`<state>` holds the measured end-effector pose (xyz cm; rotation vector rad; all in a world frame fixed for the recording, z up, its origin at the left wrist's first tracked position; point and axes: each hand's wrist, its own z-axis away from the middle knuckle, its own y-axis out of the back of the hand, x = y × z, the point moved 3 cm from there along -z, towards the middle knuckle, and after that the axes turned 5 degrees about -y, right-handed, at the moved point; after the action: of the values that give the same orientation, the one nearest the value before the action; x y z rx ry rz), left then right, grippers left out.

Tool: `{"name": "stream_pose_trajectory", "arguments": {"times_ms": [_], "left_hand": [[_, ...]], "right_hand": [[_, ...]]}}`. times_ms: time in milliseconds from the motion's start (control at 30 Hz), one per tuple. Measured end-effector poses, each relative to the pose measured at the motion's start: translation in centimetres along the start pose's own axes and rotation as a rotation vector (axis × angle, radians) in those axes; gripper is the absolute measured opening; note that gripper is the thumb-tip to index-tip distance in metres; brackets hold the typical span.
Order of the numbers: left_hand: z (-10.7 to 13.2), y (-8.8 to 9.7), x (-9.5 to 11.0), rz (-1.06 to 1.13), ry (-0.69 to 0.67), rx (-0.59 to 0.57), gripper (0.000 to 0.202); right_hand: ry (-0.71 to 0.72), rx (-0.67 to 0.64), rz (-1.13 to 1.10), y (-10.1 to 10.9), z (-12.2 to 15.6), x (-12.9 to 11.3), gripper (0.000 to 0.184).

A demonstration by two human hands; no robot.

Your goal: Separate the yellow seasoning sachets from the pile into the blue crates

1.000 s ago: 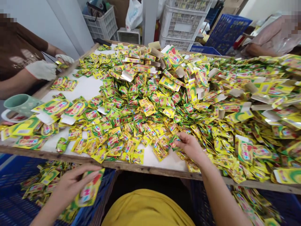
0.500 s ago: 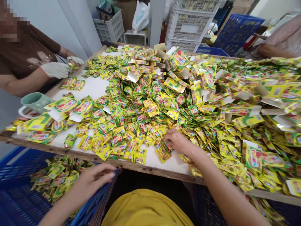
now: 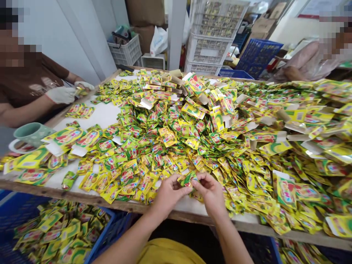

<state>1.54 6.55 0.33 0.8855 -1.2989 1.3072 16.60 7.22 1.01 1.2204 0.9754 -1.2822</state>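
Close to the table's front edge, my left hand (image 3: 169, 194) and my right hand (image 3: 211, 190) meet with fingers closed on small candy sachets (image 3: 188, 179), green and yellow with red print. How many sachets they hold is hidden by the fingers. Right behind my hands spreads a large heap of loose sachets (image 3: 154, 154) in yellow and green. Flat printed boxes with open flaps lie on top, such as a yellow box (image 3: 193, 110) in the middle and another box (image 3: 284, 189) to my right.
A wooden edge (image 3: 132, 207) borders the white table. Below left, a blue crate (image 3: 107, 223) holds filled packets. A green mug (image 3: 33, 132) stands at the left, near a co-worker's gloved hand (image 3: 62, 95). White crates (image 3: 206, 49) are stacked behind; another person sits back right.
My left hand has come up from above the blue crate to join my right hand. Both now hold sachets raised off the table. The view has shifted slightly.
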Motion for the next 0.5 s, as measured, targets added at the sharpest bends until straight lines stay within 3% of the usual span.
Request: {"name": "stream_pose_trajectory", "arguments": {"times_ms": [67, 133, 233, 300, 400, 500], "left_hand": [[-0.1, -0.4, 0.1, 0.043, -0.01, -0.004, 0.027], [-0.2, -0.5, 0.1, 0.017, 0.002, -0.01, 0.025], [0.1, -1.0, -0.1, 0.006, 0.07, -0.122, 0.021], [0.3, -1.4, -0.2, 0.027, 0.086, -0.172, 0.019], [0.5, -1.6, 0.1, 0.089, 0.058, -0.073, 0.025], [0.5, -1.4, 0.2, 0.159, 0.069, 0.073, 0.026]], "right_hand": [[-0.047, 0.048, -0.155, -0.4, 0.6, 0.2, 0.027], [-0.081, -0.04, -0.169, -0.8, 1.0, 0.4, 0.033], [-0.169, -0.215, -0.104, -0.9, 1.2, 1.1, 0.03], [-0.186, -0.193, -0.074, -0.5, 1.3, 1.5, 0.031], [-0.106, -0.057, -0.014, -0.2, 1.5, 1.4, 0.03], [-0.075, -0.048, -0.032, -0.9, 2.0, 1.3, 0.029]]}}
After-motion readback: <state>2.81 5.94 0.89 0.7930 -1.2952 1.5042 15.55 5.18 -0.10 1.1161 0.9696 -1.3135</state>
